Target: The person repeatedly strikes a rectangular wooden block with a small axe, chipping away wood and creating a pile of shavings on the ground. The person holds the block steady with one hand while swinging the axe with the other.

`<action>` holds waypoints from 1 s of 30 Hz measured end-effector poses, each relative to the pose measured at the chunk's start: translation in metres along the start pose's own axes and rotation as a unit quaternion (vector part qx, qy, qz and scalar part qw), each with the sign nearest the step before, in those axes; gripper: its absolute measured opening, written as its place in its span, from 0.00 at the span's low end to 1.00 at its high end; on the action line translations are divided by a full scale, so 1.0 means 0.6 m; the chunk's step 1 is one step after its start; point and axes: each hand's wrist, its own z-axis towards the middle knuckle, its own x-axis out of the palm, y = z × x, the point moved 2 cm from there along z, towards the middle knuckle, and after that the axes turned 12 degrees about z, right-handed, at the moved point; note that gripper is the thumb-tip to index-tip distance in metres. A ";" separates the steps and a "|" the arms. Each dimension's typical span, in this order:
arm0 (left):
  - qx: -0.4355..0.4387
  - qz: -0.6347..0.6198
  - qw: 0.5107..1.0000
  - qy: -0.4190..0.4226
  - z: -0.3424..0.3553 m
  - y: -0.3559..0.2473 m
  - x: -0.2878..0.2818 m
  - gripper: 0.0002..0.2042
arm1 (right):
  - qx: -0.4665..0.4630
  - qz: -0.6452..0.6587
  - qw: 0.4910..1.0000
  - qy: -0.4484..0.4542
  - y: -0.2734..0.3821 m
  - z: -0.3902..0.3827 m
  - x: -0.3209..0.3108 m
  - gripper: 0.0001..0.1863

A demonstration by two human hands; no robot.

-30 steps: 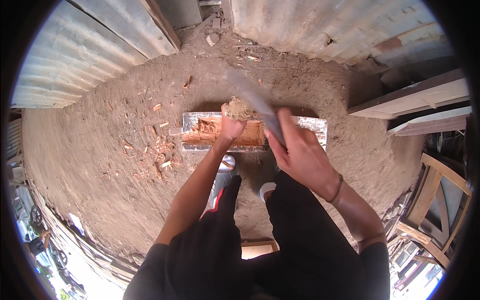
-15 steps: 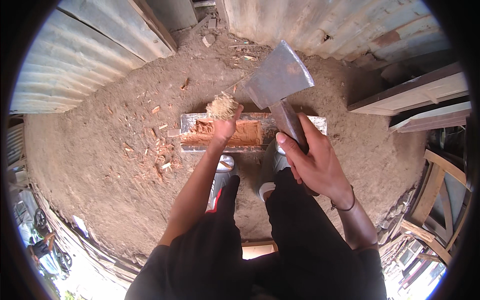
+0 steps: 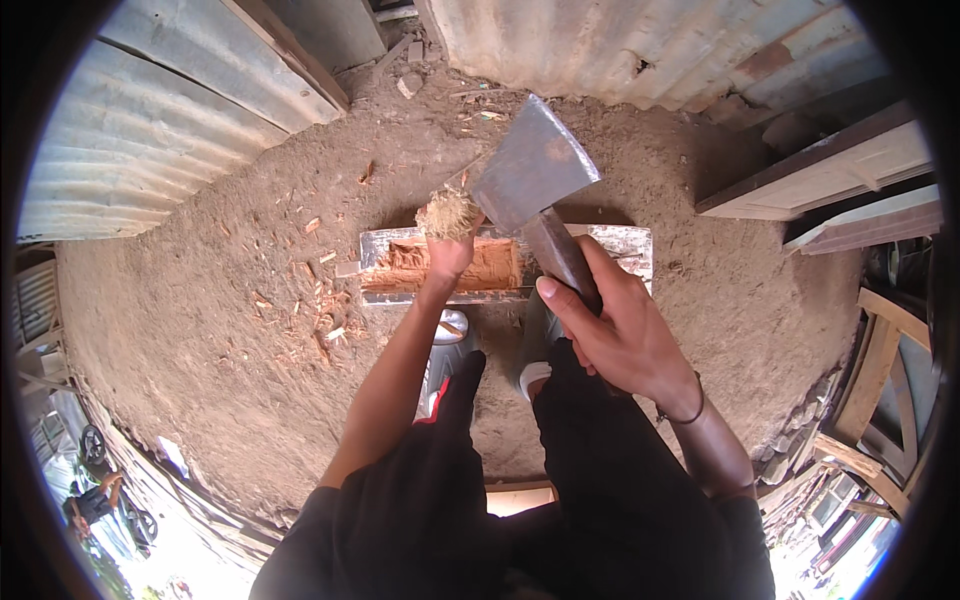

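My left hand (image 3: 450, 260) is closed around an upright chisel (image 3: 448, 214). Only its splayed, frayed wooden butt shows on top; the blade is hidden below the hand. Wrapped round the dark handle of an axe (image 3: 535, 165), my right hand (image 3: 630, 330) keeps its thumb along the shaft. The broad grey axe head is just right of the chisel's butt, its bright edge facing away to the right. Beneath both hands lies a long wooden block (image 3: 630, 245) with flaking pale and dark sides. A rough reddish trough (image 3: 495, 264) is cut into it.
Wood chips (image 3: 325, 310) litter the dirt floor left of the block. My shoes (image 3: 448, 345) stand at its near side. Corrugated metal sheets (image 3: 640, 45) close off the far side. Boards (image 3: 820, 180) lean at right; a person (image 3: 92, 500) is at the far lower left.
My right hand has brought the axe slightly left and nearer, so its head is closer to the chisel's butt. The left hand still grips the chisel in about the same place.
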 end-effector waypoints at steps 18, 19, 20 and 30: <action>-0.081 -0.188 0.970 0.130 0.012 -0.034 -0.013 0.10 | -0.124 -0.139 0.983 0.002 -0.043 0.060 0.038 0.24; -0.058 -0.139 0.979 0.140 0.003 -0.027 -0.007 0.13 | -0.121 -0.118 0.986 -0.002 -0.026 0.048 0.036 0.23; -0.084 -0.167 0.971 0.150 -0.010 -0.020 -0.001 0.13 | -0.119 -0.097 0.988 -0.006 -0.007 0.036 0.031 0.23; -0.128 -0.233 0.959 0.102 0.010 -0.024 0.005 0.10 | -0.204 -0.163 0.965 -0.027 -0.041 0.043 0.049 0.25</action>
